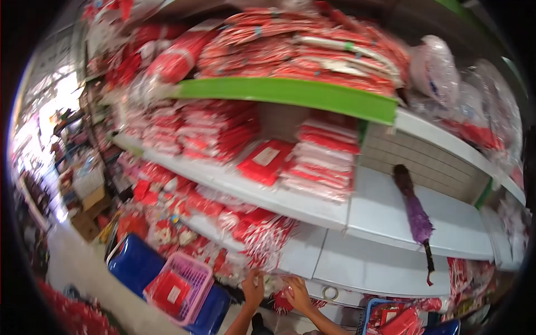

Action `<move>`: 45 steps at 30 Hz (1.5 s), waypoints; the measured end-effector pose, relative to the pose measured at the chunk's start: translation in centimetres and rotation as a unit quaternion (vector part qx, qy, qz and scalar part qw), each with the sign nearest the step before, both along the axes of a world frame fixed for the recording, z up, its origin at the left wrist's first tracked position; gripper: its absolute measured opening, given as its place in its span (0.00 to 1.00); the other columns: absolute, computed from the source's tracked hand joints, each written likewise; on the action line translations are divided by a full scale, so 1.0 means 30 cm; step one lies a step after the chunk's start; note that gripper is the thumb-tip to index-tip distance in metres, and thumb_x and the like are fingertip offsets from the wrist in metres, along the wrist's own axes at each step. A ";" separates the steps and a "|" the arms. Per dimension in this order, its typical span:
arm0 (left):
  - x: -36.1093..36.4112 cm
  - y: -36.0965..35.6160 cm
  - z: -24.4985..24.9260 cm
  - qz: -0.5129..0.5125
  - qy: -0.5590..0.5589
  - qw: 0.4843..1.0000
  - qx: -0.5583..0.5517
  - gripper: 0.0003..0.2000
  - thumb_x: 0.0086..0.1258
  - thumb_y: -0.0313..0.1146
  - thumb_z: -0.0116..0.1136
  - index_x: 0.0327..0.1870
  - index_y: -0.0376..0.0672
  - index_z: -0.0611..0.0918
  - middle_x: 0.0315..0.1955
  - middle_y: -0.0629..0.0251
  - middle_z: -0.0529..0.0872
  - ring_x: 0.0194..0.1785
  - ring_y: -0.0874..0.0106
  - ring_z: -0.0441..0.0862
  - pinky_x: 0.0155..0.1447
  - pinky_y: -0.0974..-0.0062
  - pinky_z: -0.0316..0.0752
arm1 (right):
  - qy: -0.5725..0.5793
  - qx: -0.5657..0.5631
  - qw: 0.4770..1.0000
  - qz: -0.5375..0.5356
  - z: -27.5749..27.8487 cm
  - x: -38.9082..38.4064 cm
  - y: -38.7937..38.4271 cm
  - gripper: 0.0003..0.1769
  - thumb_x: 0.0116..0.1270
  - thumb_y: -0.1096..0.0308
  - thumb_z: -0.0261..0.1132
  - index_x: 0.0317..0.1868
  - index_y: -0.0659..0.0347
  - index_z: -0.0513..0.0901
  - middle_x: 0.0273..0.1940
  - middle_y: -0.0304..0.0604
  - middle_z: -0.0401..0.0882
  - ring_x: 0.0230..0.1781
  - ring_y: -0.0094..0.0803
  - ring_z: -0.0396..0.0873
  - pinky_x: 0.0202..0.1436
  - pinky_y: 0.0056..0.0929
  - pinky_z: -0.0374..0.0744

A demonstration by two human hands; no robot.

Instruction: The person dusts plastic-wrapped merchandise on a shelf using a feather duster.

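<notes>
Low in the head view, my left hand [253, 287] and my right hand [298, 294] are close together in front of the lower shelf. Stretched between them is what looks like a clear plastic bag [272, 277], with the fingers of both hands closed on its edges. Something red shows just below my right hand, too blurred to name. Red and white tassels [267, 241] hang from the shelf above my left hand. To the right of my hands, a ring of tape [330, 292] lies on the bottom shelf.
A pink basket [202, 273] with red packets sits on a blue stool [133, 262] at the left. A blue basket [367, 318] stands lower right. Stacks of red packets [215, 131] fill the shelves, and a purple duster [416, 215] overhangs the middle one.
</notes>
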State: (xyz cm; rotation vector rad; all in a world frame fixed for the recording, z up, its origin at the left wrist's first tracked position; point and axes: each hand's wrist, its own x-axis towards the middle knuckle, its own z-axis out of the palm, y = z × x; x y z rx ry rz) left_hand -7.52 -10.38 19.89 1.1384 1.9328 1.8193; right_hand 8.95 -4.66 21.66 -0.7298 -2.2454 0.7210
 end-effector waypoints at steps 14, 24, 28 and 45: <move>0.313 -1.733 -0.972 0.204 -0.307 0.636 -0.678 0.13 0.59 0.41 0.55 0.30 0.39 0.83 0.31 0.52 0.85 0.39 0.56 0.82 0.43 0.59 0.76 | -0.552 -0.234 0.759 0.253 -1.228 0.381 -0.173 0.19 0.61 0.56 0.57 0.47 0.57 0.80 0.43 0.56 0.80 0.46 0.52 0.78 0.49 0.45 0.76; 0.087 -1.585 -1.015 0.376 -0.131 0.770 -0.499 0.20 0.61 0.46 0.47 0.39 0.37 0.82 0.36 0.44 0.83 0.42 0.47 0.79 0.50 0.55 0.73 | -0.449 -0.112 0.841 0.280 -1.305 -0.052 -0.023 0.20 0.61 0.52 0.54 0.41 0.58 0.81 0.42 0.59 0.79 0.45 0.55 0.77 0.49 0.47 0.75; -0.242 -1.290 -0.920 0.407 -0.255 0.818 -0.316 0.14 0.61 0.38 0.54 0.42 0.39 0.81 0.35 0.50 0.85 0.38 0.57 0.83 0.46 0.64 0.76 | -0.336 -0.161 0.891 0.260 -1.101 -0.488 -0.142 0.15 0.60 0.58 0.62 0.38 0.61 0.81 0.37 0.55 0.82 0.39 0.48 0.81 0.42 0.39 0.77; -0.664 -0.890 -0.825 0.484 -0.200 0.703 -0.480 0.43 0.58 0.44 0.61 0.71 0.38 0.51 0.69 0.49 0.55 0.65 0.52 0.66 0.61 0.64 0.68 | -0.165 -0.102 0.800 0.568 -0.841 -1.710 -0.489 0.22 0.58 0.76 0.61 0.54 0.63 0.71 0.46 0.52 0.75 0.49 0.48 0.74 0.53 0.36 0.73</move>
